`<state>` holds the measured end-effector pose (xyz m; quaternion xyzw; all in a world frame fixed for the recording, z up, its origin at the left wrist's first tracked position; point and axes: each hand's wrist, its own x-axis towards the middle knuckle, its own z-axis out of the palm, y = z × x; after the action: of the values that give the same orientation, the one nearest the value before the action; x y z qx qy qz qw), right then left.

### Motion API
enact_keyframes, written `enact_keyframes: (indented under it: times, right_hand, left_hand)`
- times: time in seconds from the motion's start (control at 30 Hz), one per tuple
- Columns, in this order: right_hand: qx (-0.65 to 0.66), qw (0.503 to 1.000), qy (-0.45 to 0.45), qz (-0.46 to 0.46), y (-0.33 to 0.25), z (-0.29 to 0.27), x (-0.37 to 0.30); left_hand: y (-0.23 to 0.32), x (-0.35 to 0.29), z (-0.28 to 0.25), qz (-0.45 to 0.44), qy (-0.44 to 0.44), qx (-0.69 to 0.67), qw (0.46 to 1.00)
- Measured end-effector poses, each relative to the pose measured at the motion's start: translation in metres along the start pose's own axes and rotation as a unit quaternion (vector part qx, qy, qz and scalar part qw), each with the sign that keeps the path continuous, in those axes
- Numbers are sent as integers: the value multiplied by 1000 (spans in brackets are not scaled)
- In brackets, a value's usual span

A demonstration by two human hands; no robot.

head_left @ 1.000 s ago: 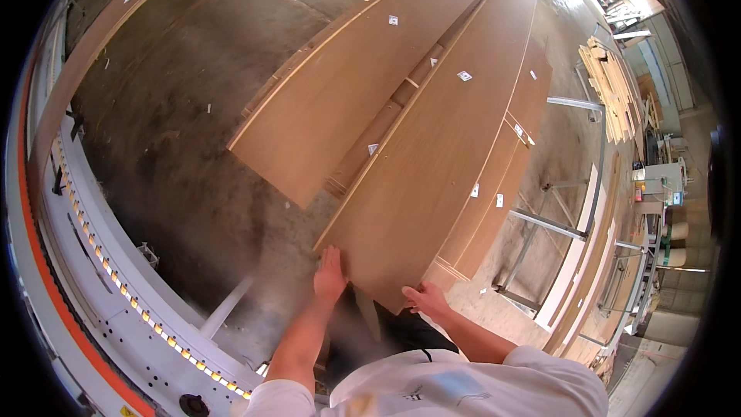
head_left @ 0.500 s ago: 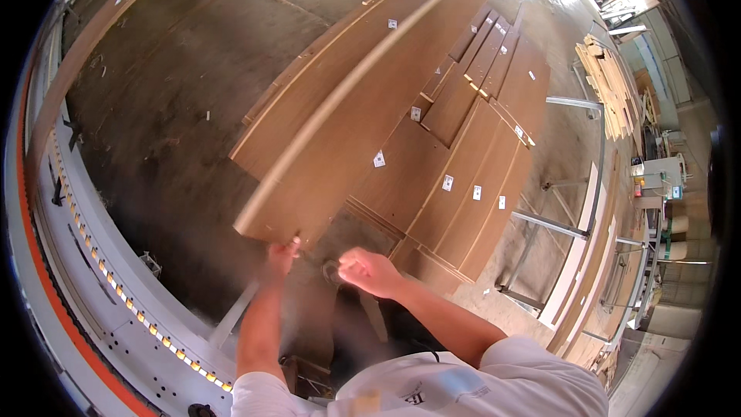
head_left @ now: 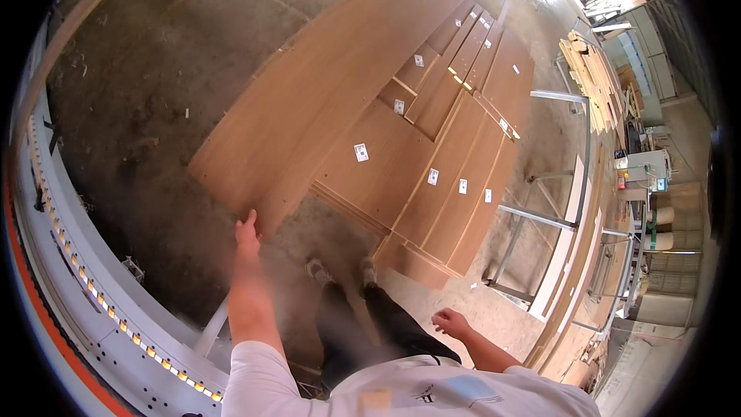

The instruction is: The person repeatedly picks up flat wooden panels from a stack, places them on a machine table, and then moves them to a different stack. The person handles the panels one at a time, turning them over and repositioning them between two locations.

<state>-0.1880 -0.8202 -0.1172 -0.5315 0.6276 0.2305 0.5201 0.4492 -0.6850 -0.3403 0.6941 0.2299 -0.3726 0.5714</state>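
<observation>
The person's left hand (head_left: 247,238) reaches forward to the near end of a long brown panel (head_left: 324,100), its fingers (head_left: 252,218) at the board's edge; I cannot tell whether they pinch it or merely touch it; the right hand (head_left: 453,324) hangs apart, low over the floor (head_left: 154,185), its fingers loosely bent and slightly spread.

The long panel stretches slantwise away from the person, left of a group of shorter brown boards (head_left: 394,177), its right side running along theirs; those boards lie side by side and partly layered, several bearing white labels (head_left: 361,153); the person's shoes (head_left: 316,269) stand on the floor just short of them, below dark trousers (head_left: 332,328) and a white shirt (head_left: 417,390).

To the right of the boards stands a grey metal frame (head_left: 540,218), with a heap of pale timber strips (head_left: 590,81) farther back; along the left curves a pale machine (head_left: 77,316), edged in orange and dotted with a row of yellow pieces.
</observation>
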Motion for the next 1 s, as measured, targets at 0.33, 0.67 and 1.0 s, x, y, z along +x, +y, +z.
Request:
enact_keyframes:
  times: [0.33, 0.67, 1.0]
  right_hand:
    - [177, 984, -2, -22, 0, -61, 42]
    - [236, 943, -15, -233, -298, -118, 108]
    - [314, 939, -83, -117, -244, -16, 95]
  left_hand:
    - [3, -243, 25, 38, -8, -122, 992]
    - [-28, -481, -82, 139, 117, -235, 955]
    - [-198, -602, -317, 148, 325, -109, 928]
